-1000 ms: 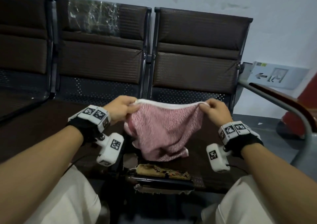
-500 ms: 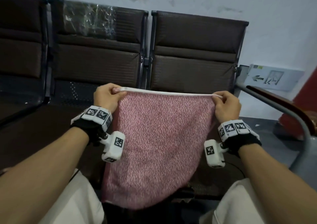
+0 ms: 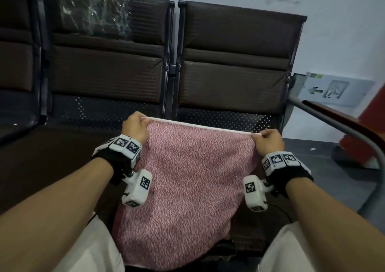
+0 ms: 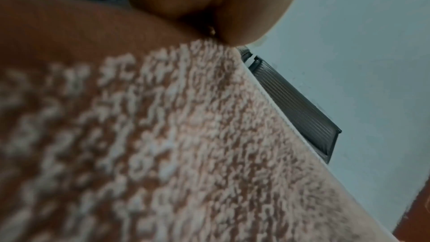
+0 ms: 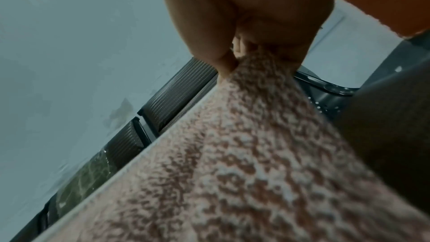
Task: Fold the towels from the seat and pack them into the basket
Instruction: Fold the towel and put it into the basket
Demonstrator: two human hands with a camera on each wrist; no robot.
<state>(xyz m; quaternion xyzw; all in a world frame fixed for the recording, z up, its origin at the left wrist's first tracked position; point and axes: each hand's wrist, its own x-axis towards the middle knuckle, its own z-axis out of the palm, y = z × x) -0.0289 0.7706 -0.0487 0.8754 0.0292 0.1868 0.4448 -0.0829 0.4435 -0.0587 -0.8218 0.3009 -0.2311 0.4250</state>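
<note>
I see my left hand [image 3: 135,128] and right hand [image 3: 268,142] pinching the pink-and-white speckled terry towel [image 3: 187,188] taut by its corners before the dark brown padded seat [image 3: 235,67]

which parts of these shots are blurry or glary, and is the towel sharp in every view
Head view: pink towel sharp, glare on the plastic wrap over a seat back, straight lines bowed at the edges. Left wrist view: near towel pile blurred, sharper toward the left hand. Right wrist view: likewise, sharpest near the right hand.

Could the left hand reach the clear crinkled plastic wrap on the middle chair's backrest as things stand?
Probably not yet: the left hand pinches a top corner of the pink-and-white terry towel, the right hand the other. The path to the plastic wrap looks unobstructed.
</note>
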